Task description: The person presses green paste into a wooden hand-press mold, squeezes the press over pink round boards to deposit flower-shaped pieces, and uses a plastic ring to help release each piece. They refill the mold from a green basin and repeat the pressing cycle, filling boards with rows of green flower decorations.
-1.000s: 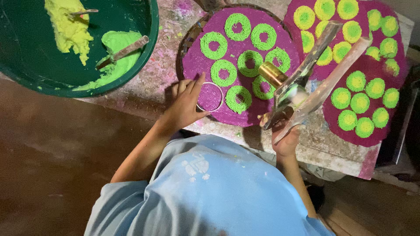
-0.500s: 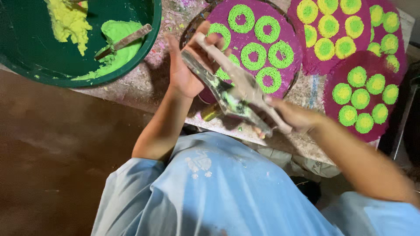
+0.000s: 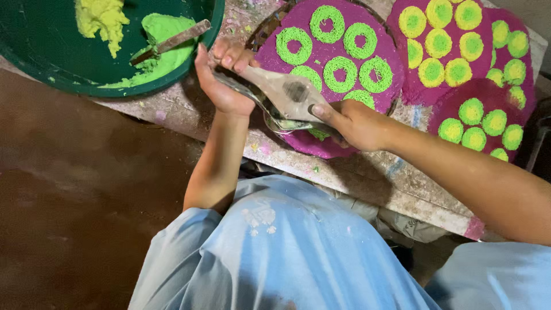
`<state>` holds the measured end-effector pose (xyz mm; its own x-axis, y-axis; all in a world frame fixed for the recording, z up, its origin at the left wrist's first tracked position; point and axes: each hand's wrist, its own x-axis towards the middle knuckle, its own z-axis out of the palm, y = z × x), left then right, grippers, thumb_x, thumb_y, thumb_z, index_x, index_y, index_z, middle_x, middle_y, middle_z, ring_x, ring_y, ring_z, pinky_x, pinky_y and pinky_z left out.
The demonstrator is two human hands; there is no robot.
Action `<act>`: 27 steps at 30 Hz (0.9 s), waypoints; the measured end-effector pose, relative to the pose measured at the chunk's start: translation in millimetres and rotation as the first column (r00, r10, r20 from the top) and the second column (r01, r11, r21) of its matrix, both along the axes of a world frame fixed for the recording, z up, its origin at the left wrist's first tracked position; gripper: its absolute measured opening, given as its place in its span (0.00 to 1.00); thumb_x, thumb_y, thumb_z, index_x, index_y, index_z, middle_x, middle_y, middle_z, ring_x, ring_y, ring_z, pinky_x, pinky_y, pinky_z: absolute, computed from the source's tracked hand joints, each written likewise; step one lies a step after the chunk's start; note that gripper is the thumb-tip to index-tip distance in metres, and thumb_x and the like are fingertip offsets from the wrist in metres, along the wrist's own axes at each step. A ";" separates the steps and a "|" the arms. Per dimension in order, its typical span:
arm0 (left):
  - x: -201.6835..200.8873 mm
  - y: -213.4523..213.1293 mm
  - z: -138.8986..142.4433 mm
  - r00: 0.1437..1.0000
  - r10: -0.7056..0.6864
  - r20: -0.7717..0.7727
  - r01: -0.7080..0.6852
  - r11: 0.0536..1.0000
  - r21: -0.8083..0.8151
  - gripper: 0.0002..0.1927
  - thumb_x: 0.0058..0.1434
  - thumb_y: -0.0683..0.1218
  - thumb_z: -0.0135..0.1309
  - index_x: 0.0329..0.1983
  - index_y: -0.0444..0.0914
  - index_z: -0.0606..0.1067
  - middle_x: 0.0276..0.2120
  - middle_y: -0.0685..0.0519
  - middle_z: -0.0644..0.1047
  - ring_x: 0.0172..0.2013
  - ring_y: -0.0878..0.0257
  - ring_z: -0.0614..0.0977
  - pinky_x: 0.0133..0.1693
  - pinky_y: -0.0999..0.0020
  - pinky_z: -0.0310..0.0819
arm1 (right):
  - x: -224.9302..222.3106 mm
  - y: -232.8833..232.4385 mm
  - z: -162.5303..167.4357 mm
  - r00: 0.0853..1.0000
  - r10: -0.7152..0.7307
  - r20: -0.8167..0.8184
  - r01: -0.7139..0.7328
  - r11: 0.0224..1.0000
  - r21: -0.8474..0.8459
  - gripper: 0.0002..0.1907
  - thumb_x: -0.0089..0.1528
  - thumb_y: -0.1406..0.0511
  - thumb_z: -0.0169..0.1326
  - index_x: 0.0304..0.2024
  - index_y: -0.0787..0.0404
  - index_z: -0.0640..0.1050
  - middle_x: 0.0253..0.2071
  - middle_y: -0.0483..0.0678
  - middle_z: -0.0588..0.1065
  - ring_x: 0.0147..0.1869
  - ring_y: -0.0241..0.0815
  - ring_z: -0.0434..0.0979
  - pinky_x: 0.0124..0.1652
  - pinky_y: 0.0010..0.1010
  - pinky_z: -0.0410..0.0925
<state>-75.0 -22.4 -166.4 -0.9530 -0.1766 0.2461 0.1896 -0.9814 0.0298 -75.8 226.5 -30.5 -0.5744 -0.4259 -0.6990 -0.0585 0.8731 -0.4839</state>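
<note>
Both hands hold one metal press tool point(image 3: 287, 100) above the near edge of the tabletop point(image 3: 367, 178). The left hand point(image 3: 224, 80) has its grip wrapped around the tool's far-left end, fingers curled over the top and thumb beneath. The right hand point(image 3: 356, 123) closes its grip on the tool's right end, thumb pressed on the flat upper plate. The tool lies slanted, its left end farther away than its right, and it hovers over the near-left rim of a round magenta disc point(image 3: 338, 63).

That disc carries green rings point(image 3: 341, 72) of piped strands, one partly hidden under the tool. To the right, a second magenta disc point(image 3: 453, 51) bears yellow rounds with green centres, and a third point(image 3: 488, 115) sits nearer, just beside it, with green rounds edged yellow.

At the far left, a dark green bowl point(image 3: 51, 69) rests on the tabletop. It holds yellow dough point(image 3: 103, 17) and green dough point(image 3: 163, 49), with a flat metal scraper point(image 3: 175, 40) lying in the green portion. The person's light blue shirt point(image 3: 275, 252) fills the near foreground.
</note>
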 end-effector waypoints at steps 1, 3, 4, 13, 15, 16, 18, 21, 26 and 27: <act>0.6 6.1 -1.8 1.000 0.003 0.014 -0.003 1.000 0.025 0.18 0.71 0.63 0.43 0.33 0.48 0.67 0.28 0.62 0.68 0.32 0.68 0.72 0.47 0.62 0.75 | -0.2 1.7 0.8 1.000 -0.019 0.006 0.019 1.000 0.016 0.43 0.66 0.37 0.32 0.34 0.68 0.79 0.20 0.52 0.75 0.25 0.44 0.78 0.31 0.38 0.73; -0.2 18.5 -2.0 0.998 -0.007 0.068 0.002 0.997 0.072 0.17 0.71 0.62 0.43 0.32 0.48 0.66 0.27 0.63 0.67 0.32 0.68 0.71 0.47 0.61 0.75 | -2.0 6.0 4.4 0.998 -0.058 0.017 0.057 0.997 0.050 0.40 0.65 0.38 0.33 0.36 0.65 0.78 0.21 0.49 0.75 0.26 0.43 0.81 0.31 0.38 0.75; -2.4 24.4 -1.2 0.994 -0.021 0.104 0.011 0.995 0.095 0.17 0.70 0.60 0.43 0.31 0.48 0.66 0.26 0.63 0.66 0.31 0.68 0.70 0.46 0.62 0.74 | -3.3 8.1 6.7 0.999 -0.035 -0.028 0.037 0.996 0.086 0.41 0.66 0.38 0.33 0.35 0.66 0.79 0.21 0.51 0.75 0.26 0.46 0.80 0.31 0.40 0.74; -35.3 15.4 19.8 0.994 0.005 0.109 0.000 0.999 -0.041 0.16 0.67 0.59 0.41 0.28 0.47 0.61 0.21 0.63 0.61 0.25 0.67 0.64 0.38 0.64 0.66 | -2.9 -0.9 3.5 0.919 0.032 -0.392 -0.042 0.999 -0.017 0.31 0.69 0.45 0.39 0.47 0.65 0.79 0.25 0.62 0.76 0.30 0.60 0.78 0.36 0.51 0.69; -33.8 4.8 22.8 0.997 0.024 0.077 -0.018 0.996 -0.082 0.17 0.67 0.60 0.41 0.28 0.47 0.61 0.21 0.63 0.60 0.24 0.67 0.63 0.35 0.65 0.64 | -0.1 -6.0 -3.6 0.909 0.024 -0.416 -0.069 0.993 -0.093 0.31 0.70 0.46 0.40 0.45 0.67 0.79 0.25 0.63 0.75 0.31 0.62 0.78 0.37 0.52 0.68; -31.3 -1.1 24.1 0.997 0.037 0.066 -0.030 0.994 -0.102 0.17 0.68 0.60 0.41 0.28 0.47 0.61 0.20 0.63 0.60 0.24 0.67 0.62 0.34 0.67 0.64 | 1.6 -8.0 -7.1 0.911 0.018 -0.412 -0.074 0.990 -0.121 0.30 0.70 0.47 0.40 0.46 0.67 0.78 0.26 0.64 0.75 0.32 0.62 0.78 0.37 0.52 0.68; -23.3 -10.1 23.9 0.996 0.038 0.075 -0.029 0.993 -0.115 0.17 0.68 0.60 0.40 0.28 0.47 0.61 0.20 0.63 0.60 0.24 0.67 0.62 0.33 0.68 0.63 | 6.0 -10.8 -13.3 0.919 0.009 -0.395 -0.086 0.980 -0.177 0.29 0.70 0.48 0.40 0.46 0.68 0.77 0.27 0.64 0.75 0.32 0.63 0.77 0.38 0.52 0.68; -13.9 -11.2 16.9 0.994 0.053 0.098 -0.040 0.991 -0.126 0.17 0.69 0.60 0.39 0.28 0.46 0.61 0.20 0.63 0.61 0.23 0.67 0.63 0.33 0.67 0.63 | 10.8 -11.6 -18.9 0.941 0.033 -0.337 -0.103 0.976 -0.194 0.29 0.72 0.49 0.38 0.45 0.67 0.78 0.26 0.63 0.74 0.32 0.60 0.77 0.38 0.51 0.68; -3.6 20.8 -1.8 0.997 -0.046 0.056 0.045 0.999 0.024 0.17 0.72 0.58 0.37 0.34 0.45 0.69 0.29 0.58 0.72 0.34 0.64 0.73 0.45 0.62 0.69 | 4.6 18.5 -10.9 0.987 -0.023 -0.157 0.027 0.999 0.024 0.32 0.71 0.46 0.35 0.39 0.65 0.77 0.23 0.54 0.73 0.27 0.48 0.76 0.33 0.44 0.71; 1.1 24.6 -2.2 0.984 -0.081 0.156 0.093 0.993 -0.072 0.20 0.69 0.60 0.40 0.40 0.41 0.71 0.35 0.54 0.75 0.39 0.61 0.76 0.49 0.60 0.70 | 2.3 31.6 -8.1 0.988 -0.041 -0.148 0.050 0.997 0.053 0.32 0.71 0.45 0.35 0.38 0.65 0.77 0.24 0.51 0.73 0.27 0.45 0.75 0.32 0.42 0.72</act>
